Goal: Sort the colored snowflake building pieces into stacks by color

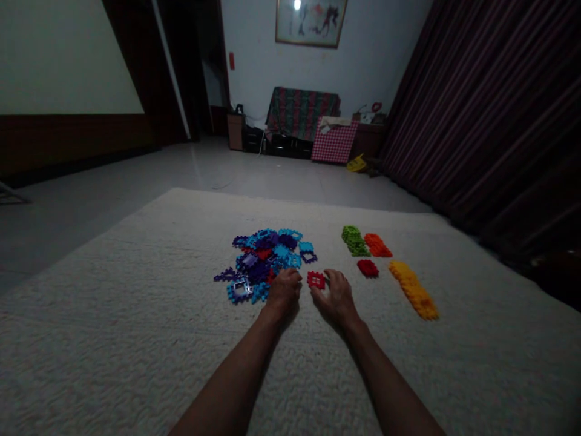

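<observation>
Between the thumb and fingers of my right hand (336, 297) is a red toothed square tile (316, 280) with a window-like frame in its middle. My left hand (285, 292) is at the near right edge of a mixed pile of interlocking plastic tiles (259, 260), mostly blue and purple with a few red ones. Its fingers are curled, and whatever they may hold is hidden. To the right of my right hand sits a small red stack of tiles (367, 268).
Green tiles (354, 241) and orange tiles (377, 244) lie in rows beyond the red stack. A long yellow row (413, 290) lies farther right. All rest on a pale textured mat (149, 339). A curtain (490, 121) hangs at the right; covered furniture (302, 115) stands against the far wall.
</observation>
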### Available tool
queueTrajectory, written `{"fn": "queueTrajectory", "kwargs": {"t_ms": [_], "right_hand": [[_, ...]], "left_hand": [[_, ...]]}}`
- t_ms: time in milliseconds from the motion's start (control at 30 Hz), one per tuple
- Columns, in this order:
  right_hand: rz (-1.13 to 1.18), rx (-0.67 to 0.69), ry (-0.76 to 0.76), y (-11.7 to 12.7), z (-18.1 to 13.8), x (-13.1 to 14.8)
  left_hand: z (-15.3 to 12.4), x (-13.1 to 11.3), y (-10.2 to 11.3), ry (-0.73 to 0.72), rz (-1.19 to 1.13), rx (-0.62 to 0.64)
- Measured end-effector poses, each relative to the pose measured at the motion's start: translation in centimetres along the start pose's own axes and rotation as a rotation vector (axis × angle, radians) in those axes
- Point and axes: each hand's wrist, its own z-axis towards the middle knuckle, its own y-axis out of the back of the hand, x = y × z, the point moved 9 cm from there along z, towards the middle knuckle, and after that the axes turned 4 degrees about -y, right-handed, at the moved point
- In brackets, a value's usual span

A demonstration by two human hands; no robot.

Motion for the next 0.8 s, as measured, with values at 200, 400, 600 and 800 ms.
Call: {"fn": "queueTrajectory", "kwargs": {"t_ms": [200, 400, 600, 800], "right_hand": [[-0.283, -0.023, -0.118, -0.3, 0.0, 1.9], [-0.122, 0.018, -0.07, -1.0, 0.2, 2.4], [0.086, -0.131, -0.075, 1.5, 2.1, -0.7], [-0.097, -0.351, -0.283, 7.5, 5.0, -10.0]], "left_hand": [[0.0, -0.2, 0.1, -0.009, 0.02, -0.007], [0.1, -0.2, 0.2, -0.046, 0.038, -0.033], [0.0, -0.2, 0.2, -0.062, 0.041, -0.05], [0.1, -0.1, 0.1, -0.043, 0.024, -0.063]]}}
